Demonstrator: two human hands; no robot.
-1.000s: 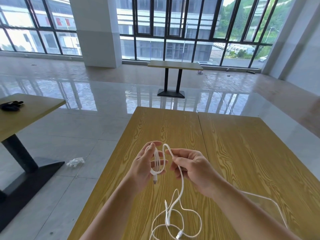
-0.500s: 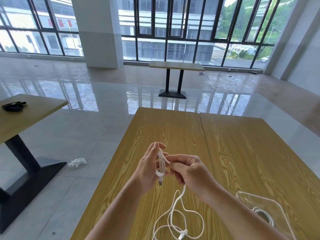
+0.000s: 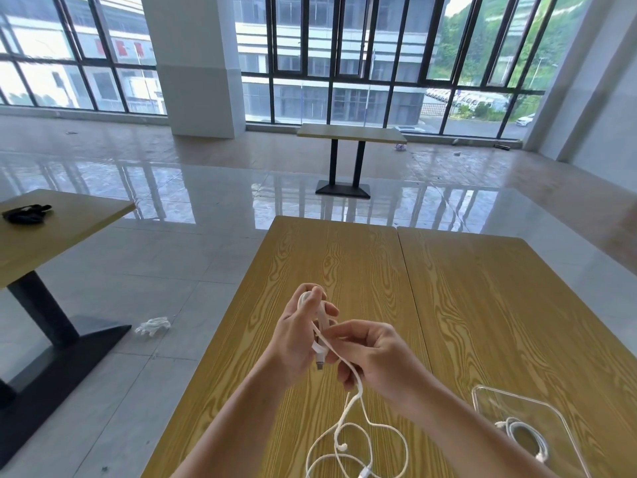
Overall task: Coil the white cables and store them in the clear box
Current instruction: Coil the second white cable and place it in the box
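A white cable [image 3: 351, 405] runs from my hands down to loose loops on the wooden table [image 3: 482, 305]. My left hand [image 3: 296, 336] holds a small coil of that cable wound around its fingers, one plug end hanging below the palm. My right hand [image 3: 375, 357] pinches the strand just beside the coil. The clear box [image 3: 482, 401] lies on the table at lower right, under my right forearm. A coiled white cable [image 3: 527, 438] lies inside it.
Another wooden table [image 3: 62, 229] with a dark object [image 3: 26, 213] on it stands at the left. A third table [image 3: 351, 134] stands far ahead by the windows. A crumpled white thing [image 3: 153, 326] lies on the tiled floor.
My right hand has carried the strand around the coil on my left hand, drawing the loop tighter. The view has tipped down, so more of the clear box and its cable shows.
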